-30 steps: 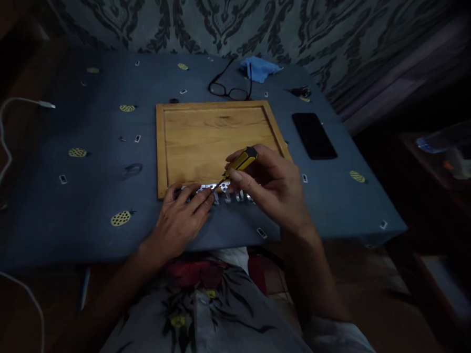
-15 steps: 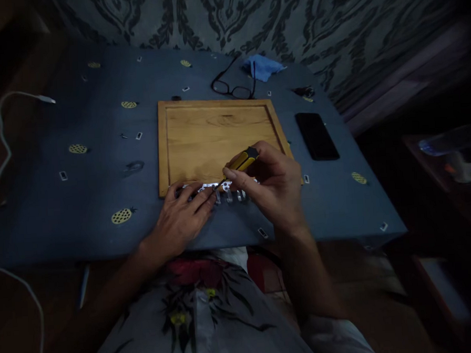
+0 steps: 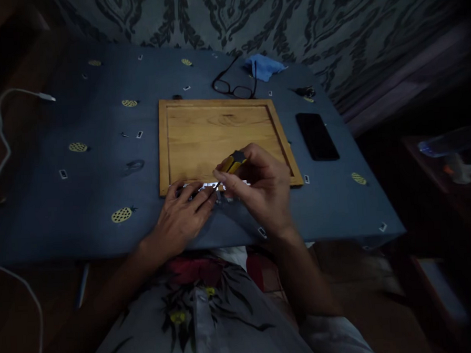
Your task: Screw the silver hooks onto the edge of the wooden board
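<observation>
A yellow and black screwdriver [image 3: 233, 162] is gripped in my right hand [image 3: 265, 188], its handle tilted up to the right. The shaft points down left to a shiny metal hook strip [image 3: 209, 186] along the near edge of a framed wooden board [image 3: 202, 141]. Curled fingers of my left hand [image 3: 184, 216] press on the strip's left part, close to the screwdriver's tip. Hooks hang from the strip on the near side, partly covered by my hands. The exact contact at the tip is too small to make out.
On the blue patterned tablecloth [image 3: 95, 205], a black phone [image 3: 317, 136] lies right of the board. Eyeglasses [image 3: 234, 89] and a blue cloth [image 3: 265, 67] are behind it. A clear looped item [image 3: 134, 166] lies left. A white cable [image 3: 4, 136] runs along the left side.
My right hand and the screwdriver have shifted slightly left, and the handle now stands at a different angle. My left hand stays on the strip.
</observation>
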Motion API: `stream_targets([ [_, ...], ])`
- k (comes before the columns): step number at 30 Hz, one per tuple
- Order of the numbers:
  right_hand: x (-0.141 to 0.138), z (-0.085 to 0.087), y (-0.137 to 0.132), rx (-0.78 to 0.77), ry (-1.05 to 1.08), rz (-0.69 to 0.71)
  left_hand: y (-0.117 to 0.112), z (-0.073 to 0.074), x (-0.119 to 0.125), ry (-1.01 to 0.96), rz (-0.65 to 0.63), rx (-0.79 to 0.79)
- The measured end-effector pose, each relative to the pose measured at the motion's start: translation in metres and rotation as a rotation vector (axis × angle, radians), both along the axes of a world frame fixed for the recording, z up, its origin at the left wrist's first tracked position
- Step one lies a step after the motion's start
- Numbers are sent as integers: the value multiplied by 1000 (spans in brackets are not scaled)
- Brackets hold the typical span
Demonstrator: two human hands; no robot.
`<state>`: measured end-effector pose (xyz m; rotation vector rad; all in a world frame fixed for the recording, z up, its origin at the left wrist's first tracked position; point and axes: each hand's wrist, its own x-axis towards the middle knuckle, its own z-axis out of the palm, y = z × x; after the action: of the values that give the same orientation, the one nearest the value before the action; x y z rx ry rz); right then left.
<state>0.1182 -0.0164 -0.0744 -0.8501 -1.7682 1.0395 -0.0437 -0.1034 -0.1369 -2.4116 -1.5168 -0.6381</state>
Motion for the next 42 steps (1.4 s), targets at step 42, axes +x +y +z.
stream_targets([
  [42, 8, 4, -3, -52, 36, -44, -1, 1, -1, -1, -10, -46],
])
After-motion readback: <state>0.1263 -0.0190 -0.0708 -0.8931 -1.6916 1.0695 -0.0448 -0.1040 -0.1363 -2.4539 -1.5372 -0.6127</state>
